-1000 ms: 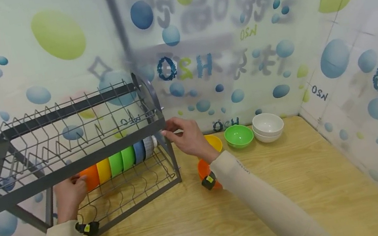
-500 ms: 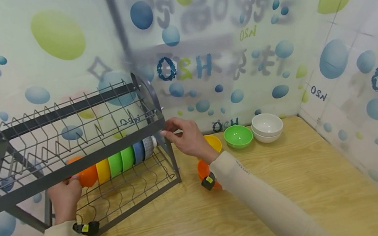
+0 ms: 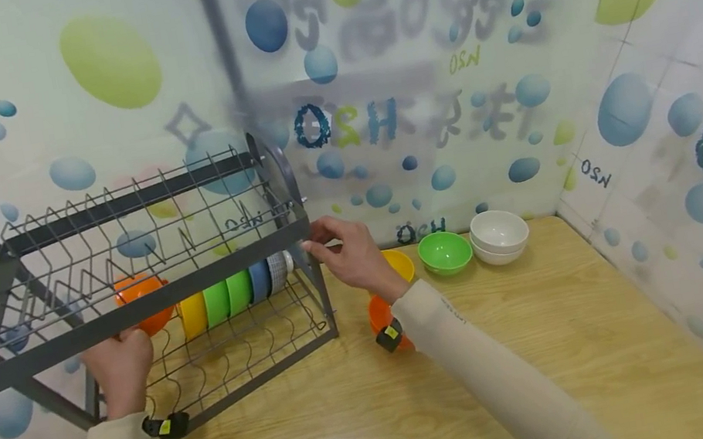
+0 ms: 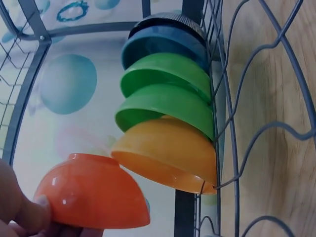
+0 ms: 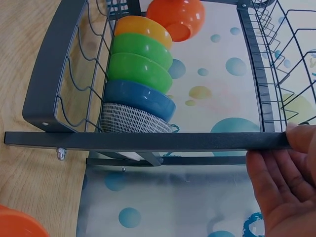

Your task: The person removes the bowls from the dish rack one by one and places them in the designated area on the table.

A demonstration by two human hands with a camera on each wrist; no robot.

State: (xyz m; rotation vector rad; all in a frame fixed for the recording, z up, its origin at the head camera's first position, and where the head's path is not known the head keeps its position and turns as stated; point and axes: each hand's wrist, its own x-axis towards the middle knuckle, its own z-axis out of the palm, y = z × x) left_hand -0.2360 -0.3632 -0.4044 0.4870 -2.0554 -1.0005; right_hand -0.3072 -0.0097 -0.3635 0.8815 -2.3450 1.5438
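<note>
My left hand (image 3: pixel 121 374) grips an orange bowl (image 4: pixel 94 192) by its rim, inside the two-tier grey dish rack (image 3: pixel 245 258). In the left wrist view the bowl tilts beside a yellow bowl (image 4: pixel 170 145) that heads a row on the lower tier. Behind that yellow one, on edge, come two green bowls (image 4: pixel 165 103), a blue bowl (image 4: pixel 165 42) and a dark-checked white bowl (image 5: pixel 133 118). My right hand (image 3: pixel 350 257) pinches the bar at the rack's right end, thumb on one side and fingers on the other.
Right of the rack, on the wooden table (image 3: pixel 522 346), stand another orange bowl (image 3: pixel 379 313), partly behind my right wrist, a yellow bowl (image 3: pixel 402 264), a green bowl (image 3: pixel 445 254) and stacked white bowls (image 3: pixel 498 231). The rack's wire upper tier overhangs the lower one. A patterned wall rises behind.
My left hand has drawn the orange bowl up and leftward, away from the yellow bowl at the row's end. The right hand stays in place on the rack.
</note>
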